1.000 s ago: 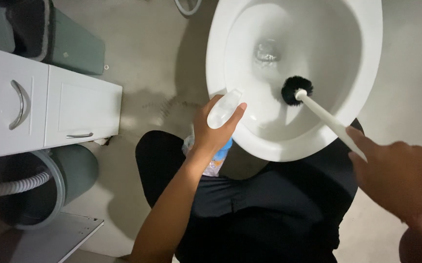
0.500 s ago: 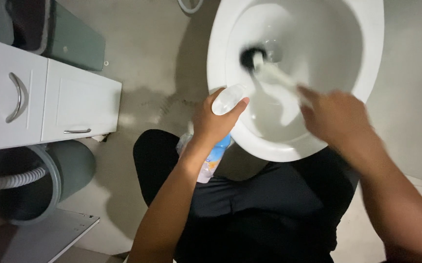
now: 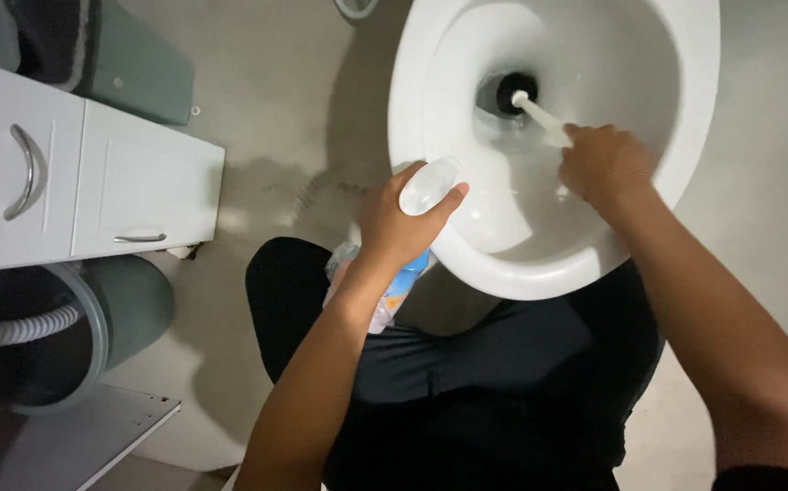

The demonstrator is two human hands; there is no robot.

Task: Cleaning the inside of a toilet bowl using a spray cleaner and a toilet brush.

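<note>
A pale grey concrete floor [image 3: 276, 118] shows a dark damp stain. At left stands a white two-door cabinet with curved metal handles [image 3: 85, 186], beside a grey-green round bin [image 3: 130, 300].

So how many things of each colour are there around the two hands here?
White: 3 – toilet bowl, brush handle, cabinet
Black: 1 – brush head, down in the bowl, held by the right hand
Clear with blue label: 1 – bottle, gripped by the left hand
Grey-green: 2 – bins
Total: 7
</note>
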